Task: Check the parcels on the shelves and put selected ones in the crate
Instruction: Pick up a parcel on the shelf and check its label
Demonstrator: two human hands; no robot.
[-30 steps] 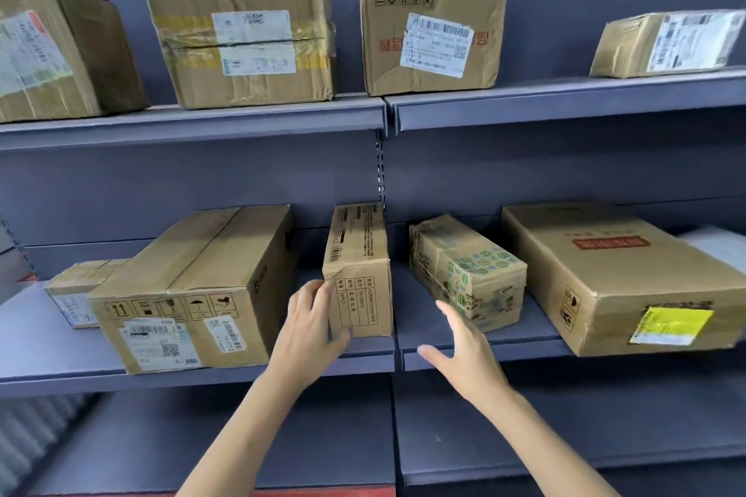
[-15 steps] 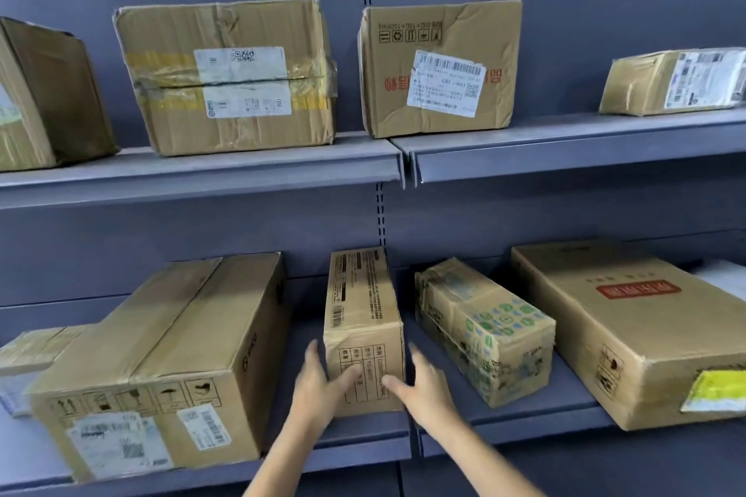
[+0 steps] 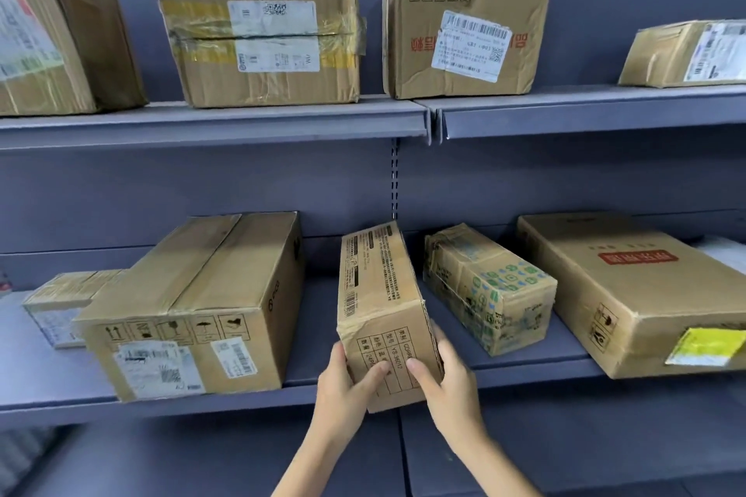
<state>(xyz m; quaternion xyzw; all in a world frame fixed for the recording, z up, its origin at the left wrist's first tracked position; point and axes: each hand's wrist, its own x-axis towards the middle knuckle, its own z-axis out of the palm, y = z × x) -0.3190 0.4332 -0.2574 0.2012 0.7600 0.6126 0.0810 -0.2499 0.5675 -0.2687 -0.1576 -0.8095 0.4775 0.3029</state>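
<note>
**Two hands gripping a narrow parcel at the lower shelf's edge**

A person's left hand (image 3: 343, 387) and right hand (image 3: 448, 383) are clasping the near end of a narrow cardboard parcel (image 3: 383, 303) — thumbs pressing on its printed front face, fingers wrapping round its sides. The parcel is tilting, its near end sticking out past the front lip of the lower shelf (image 3: 161, 403), its far end pointing toward the grey back panel. Whether its underside is touching the shelf cannot be told.

Just to the left, a large taped carton (image 3: 202, 307) with handling symbols and white labels is sitting on the same shelf, and behind it, at the far left, a small flat box (image 3: 60, 299) is lying partly hidden. To the right, near the held parcel but apart from it, a taped parcel with green print (image 3: 488, 286) is lying at an angle; beyond that, a broad flat carton (image 3: 646, 291) bearing a red mark and a yellow tag is overhanging the shelf edge.

On the upper shelf (image 3: 565, 113), four more boxes are standing in a row — a dark-sided one (image 3: 60, 36) at far left, a tape-banded carton (image 3: 262, 28), a dented box with a barcode label (image 3: 468, 28), and a low parcel (image 3: 686, 52) at far right.
</note>
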